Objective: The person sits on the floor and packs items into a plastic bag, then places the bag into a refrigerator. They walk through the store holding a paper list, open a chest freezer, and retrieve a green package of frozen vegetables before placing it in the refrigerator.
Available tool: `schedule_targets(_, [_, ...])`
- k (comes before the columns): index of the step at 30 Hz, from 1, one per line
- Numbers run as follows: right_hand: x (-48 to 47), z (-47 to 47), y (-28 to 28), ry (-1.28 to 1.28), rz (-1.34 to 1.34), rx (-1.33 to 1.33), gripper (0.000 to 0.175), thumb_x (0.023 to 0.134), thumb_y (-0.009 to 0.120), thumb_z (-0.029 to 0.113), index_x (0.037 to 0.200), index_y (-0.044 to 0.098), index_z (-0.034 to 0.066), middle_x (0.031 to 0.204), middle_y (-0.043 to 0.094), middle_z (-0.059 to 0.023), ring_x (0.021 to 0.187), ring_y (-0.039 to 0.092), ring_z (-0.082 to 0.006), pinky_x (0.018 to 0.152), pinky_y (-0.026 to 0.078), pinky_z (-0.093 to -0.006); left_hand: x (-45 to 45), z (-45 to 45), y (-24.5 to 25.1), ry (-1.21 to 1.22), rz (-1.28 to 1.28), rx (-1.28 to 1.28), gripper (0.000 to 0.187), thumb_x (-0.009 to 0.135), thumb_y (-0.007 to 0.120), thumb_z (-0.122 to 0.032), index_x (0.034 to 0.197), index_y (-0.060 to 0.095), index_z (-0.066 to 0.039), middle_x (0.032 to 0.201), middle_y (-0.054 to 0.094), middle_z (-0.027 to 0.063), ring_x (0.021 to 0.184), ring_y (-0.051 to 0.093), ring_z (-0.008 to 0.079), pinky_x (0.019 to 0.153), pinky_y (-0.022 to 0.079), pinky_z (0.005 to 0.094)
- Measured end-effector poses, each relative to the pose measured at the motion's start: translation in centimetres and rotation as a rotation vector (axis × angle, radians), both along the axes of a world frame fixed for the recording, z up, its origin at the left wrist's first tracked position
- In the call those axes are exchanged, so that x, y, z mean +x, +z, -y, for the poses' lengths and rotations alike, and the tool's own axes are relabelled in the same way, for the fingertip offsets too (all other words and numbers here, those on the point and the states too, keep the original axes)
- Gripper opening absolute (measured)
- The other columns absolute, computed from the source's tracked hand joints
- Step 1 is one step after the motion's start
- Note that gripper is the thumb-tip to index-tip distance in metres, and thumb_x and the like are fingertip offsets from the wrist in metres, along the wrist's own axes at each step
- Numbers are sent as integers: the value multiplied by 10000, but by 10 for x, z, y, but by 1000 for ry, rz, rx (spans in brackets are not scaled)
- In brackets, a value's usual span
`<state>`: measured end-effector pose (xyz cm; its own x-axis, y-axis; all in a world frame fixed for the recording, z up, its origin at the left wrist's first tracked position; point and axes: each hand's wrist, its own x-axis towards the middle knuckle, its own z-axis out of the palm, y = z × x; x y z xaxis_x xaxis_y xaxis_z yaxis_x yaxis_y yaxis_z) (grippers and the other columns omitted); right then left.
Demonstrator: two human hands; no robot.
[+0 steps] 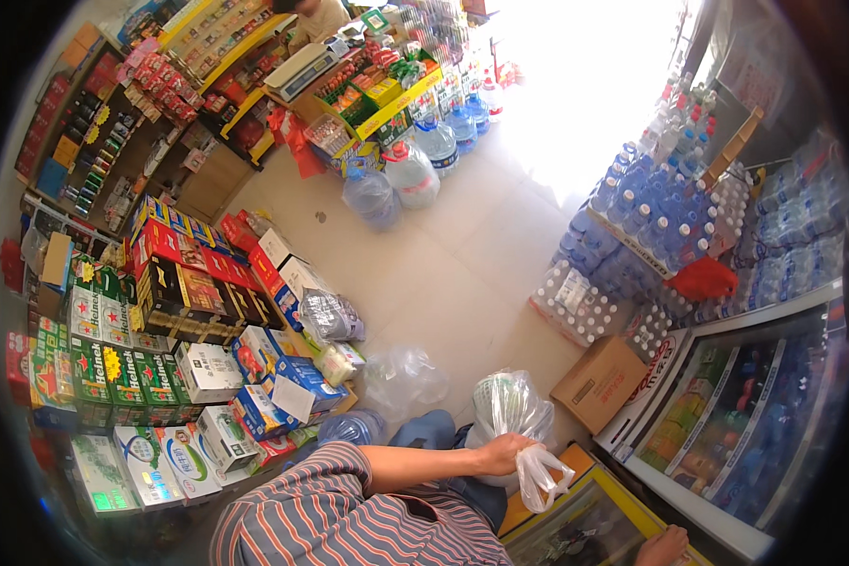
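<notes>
My left hand point(504, 454) is closed around the gathered neck of a translucent plastic bag point(543, 480), whose loose handles stick out past the fingers. Just above this hand, a filled clear plastic bag point(513, 400) shows a pale green, netted-looking item inside; the item's exact kind is unclear. Down at the lower right, my right hand point(665, 546) lies at the yellow frame of a glass-topped case point(626, 499). Its fingers are bent, and whether they grip the frame cannot be made out. The picture's edge cuts off part of that hand.
Beer and milk cartons point(124, 375) are stacked on the left. Large water bottles point(410, 173) stand by the counter. A person point(318, 21) is behind it. Packs of bottled water point(644, 212), a cardboard box point(600, 385) and a glass-door fridge point(736, 410) line the right. Another clear bag point(405, 378) lies on the floor.
</notes>
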<state>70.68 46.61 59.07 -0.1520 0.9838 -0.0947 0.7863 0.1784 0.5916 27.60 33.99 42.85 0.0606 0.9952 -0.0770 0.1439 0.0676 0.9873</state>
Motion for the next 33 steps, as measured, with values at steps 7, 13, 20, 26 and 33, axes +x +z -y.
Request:
schedule_targets(7, [51, -46, -47, 44, -320, 54, 340, 848, 631, 85, 1176, 700, 29, 1251, 662, -211, 1180, 604, -395, 1016, 481, -489, -15, -20, 0, 23, -89, 19, 245, 1010, 567, -204, 1149, 679, -36, 1014, 735, 167, 945, 705, 314, 876, 545, 407])
schedule_targets(13, [43, -28, -90, -280, 40, 85, 213, 905, 566, 167, 891, 779, 161, 1006, 732, -81, 1031, 678, -231, 843, 554, -406, -110, -32, -14, 45, 225, -339, 52, 995, 580, -151, 968, 596, -110, 814, 562, 16, 730, 585, 165, 668, 513, 329])
schedule_targets(20, [-74, 40, -93, -461, -516, -86, 222, 877, 602, 202, 1007, 669, 36, 1042, 662, -178, 1006, 644, -359, 876, 488, -492, -156, -98, -22, -188, 155, -220, 31, 911, 525, -78, 893, 530, -103, 787, 499, 2, 658, 481, 108, 613, 392, 259])
schedule_targets(26, [-141, 245, -97, -1015, -1024, -266, 255, 848, 620, 259, 1024, 697, 92, 1103, 689, -174, 1065, 652, -373, 889, 528, -480, -177, -123, -86, -497, -374, 56, 178, 952, 627, -145, 1069, 636, -12, 930, 641, 102, 838, 602, 227, 754, 475, 352])
schedule_targets(33, [-116, 312, -13, -1154, -918, 54, 208, 880, 641, 169, 1064, 683, 82, 1125, 661, -195, 1058, 635, -386, 912, 511, -487, -150, -135, -58, -511, -11, -360, 159, 1006, 565, -147, 856, 546, -98, 706, 503, 14, 619, 485, 135, 596, 413, 294])
